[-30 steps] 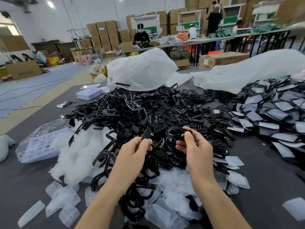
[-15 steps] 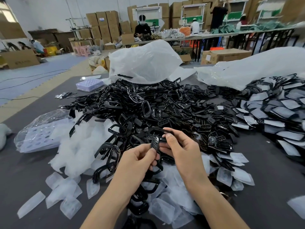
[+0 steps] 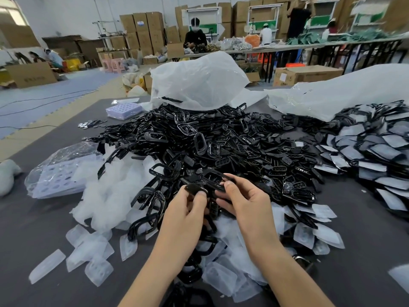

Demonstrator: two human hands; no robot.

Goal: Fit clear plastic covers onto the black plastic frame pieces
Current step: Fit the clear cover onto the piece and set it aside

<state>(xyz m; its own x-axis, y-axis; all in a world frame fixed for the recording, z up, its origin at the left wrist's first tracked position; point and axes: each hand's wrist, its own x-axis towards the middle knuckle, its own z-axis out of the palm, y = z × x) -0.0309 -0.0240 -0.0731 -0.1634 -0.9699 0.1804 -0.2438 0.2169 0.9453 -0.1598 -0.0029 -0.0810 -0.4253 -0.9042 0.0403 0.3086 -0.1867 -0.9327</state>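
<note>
Two black parts are held together at the near edge of the heap of black frame pieces (image 3: 221, 140).

A small dark piece (image 3: 193, 187) is pinched between the thumb and fingers of the left hand (image 3: 183, 218). A black frame piece (image 3: 212, 175) is gripped by the curled fingers of the right hand (image 3: 247, 202), and the two hands are brought close together. Whether the two parts touch cannot be told. Clear plastic covers (image 3: 93, 247) are scattered on the table (image 3: 33, 229) in front of the heap and to its left. Covered pieces (image 3: 371, 151) are stacked to the right of the heap. White plastic bags (image 3: 199, 78) are piled behind it.
</note>
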